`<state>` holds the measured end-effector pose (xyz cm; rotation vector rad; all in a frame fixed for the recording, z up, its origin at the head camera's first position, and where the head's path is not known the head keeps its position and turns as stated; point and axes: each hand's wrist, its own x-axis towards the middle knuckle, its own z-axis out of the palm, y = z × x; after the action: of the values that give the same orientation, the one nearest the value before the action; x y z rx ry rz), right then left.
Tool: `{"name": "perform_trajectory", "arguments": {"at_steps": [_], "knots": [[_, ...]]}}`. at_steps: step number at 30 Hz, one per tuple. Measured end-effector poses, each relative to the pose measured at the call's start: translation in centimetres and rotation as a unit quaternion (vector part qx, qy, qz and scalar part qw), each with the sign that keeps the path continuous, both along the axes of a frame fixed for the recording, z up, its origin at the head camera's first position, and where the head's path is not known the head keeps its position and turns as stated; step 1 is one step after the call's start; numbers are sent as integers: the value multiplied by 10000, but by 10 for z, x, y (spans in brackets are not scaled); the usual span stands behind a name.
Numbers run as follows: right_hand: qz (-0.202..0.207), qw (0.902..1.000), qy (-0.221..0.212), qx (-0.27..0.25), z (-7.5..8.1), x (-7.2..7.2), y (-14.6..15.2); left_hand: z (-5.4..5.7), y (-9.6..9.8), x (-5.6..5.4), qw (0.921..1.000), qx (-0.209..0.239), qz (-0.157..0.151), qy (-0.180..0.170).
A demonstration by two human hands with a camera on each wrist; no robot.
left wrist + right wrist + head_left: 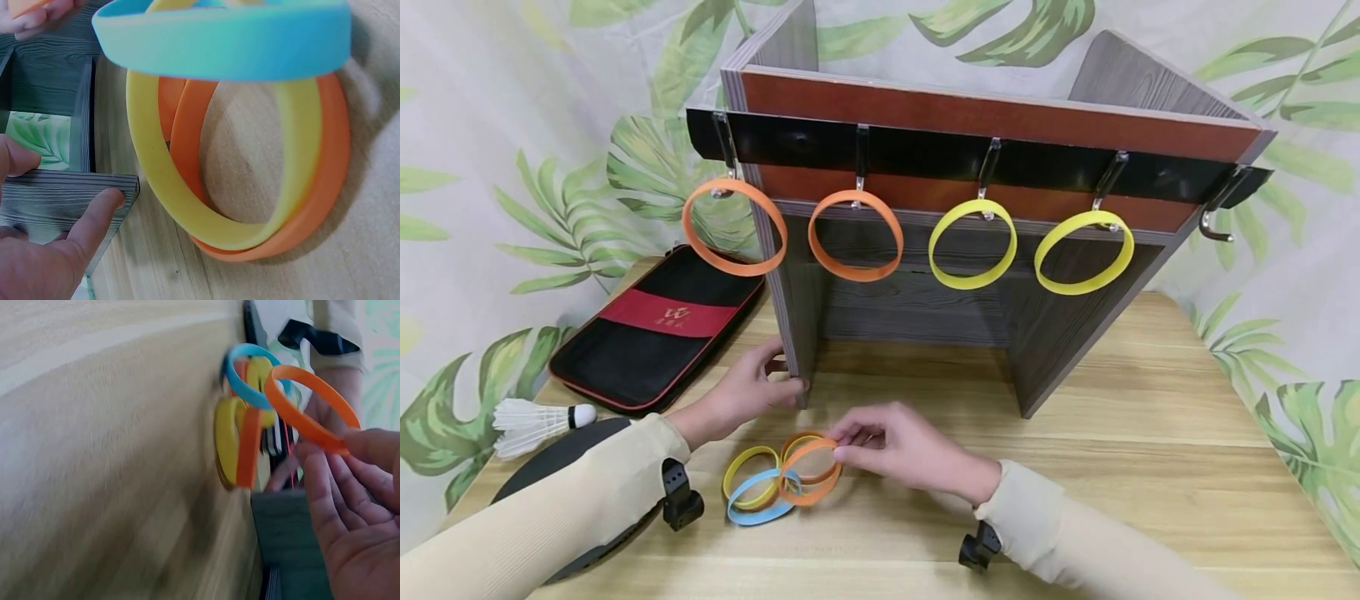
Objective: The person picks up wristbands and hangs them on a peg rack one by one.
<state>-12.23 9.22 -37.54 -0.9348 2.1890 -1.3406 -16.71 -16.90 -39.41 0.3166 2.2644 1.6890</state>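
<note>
Head: the right hand [906, 447] is pinching an orange ring [808, 500] at the blue ring [760, 518], contact unclear; the left hand [745, 396] is gripping the side panel [802, 333]. Left wrist: that grip is probably steadying the panel. Right wrist: fingertips are pinching only the band, sensibly leaving the opening clear.

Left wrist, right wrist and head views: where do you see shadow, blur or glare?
Left wrist: a soft shadow right of the orange band; right wrist: soft focus, with blurry dark shadows on the table; head: sharper, with glints on the bare hook.
</note>
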Motion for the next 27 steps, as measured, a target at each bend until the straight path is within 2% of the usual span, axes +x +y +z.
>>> {"name": "perform_trajectory", "arguments": {"at_steps": [6, 9, 14, 20, 25, 27], "knots": [[-267, 9950, -702, -658, 3, -5, 31, 0, -1, 1, 10000, 30, 1, -63], [-416, 9930, -677, -880, 12, -6, 51, 1, -1, 1, 10000, -6, -8, -71], [-647, 9891, -145, -1313, 32, -4, 87, 2, 0, 0, 10000, -75, -24, -52], [-807, 9774, 420, -1907, 61, 6, 130, 3, 0, 0, 9999, -106, -39, -16], [-1297, 9680, 710, -2025, 86, 16, 159, 3, -1, 0, 9999, -125, -53, 13], [-1562, 9600, 790, -2185, 93, 19, 169, 3, 0, 1, 9999, -110, -64, 11]]}}
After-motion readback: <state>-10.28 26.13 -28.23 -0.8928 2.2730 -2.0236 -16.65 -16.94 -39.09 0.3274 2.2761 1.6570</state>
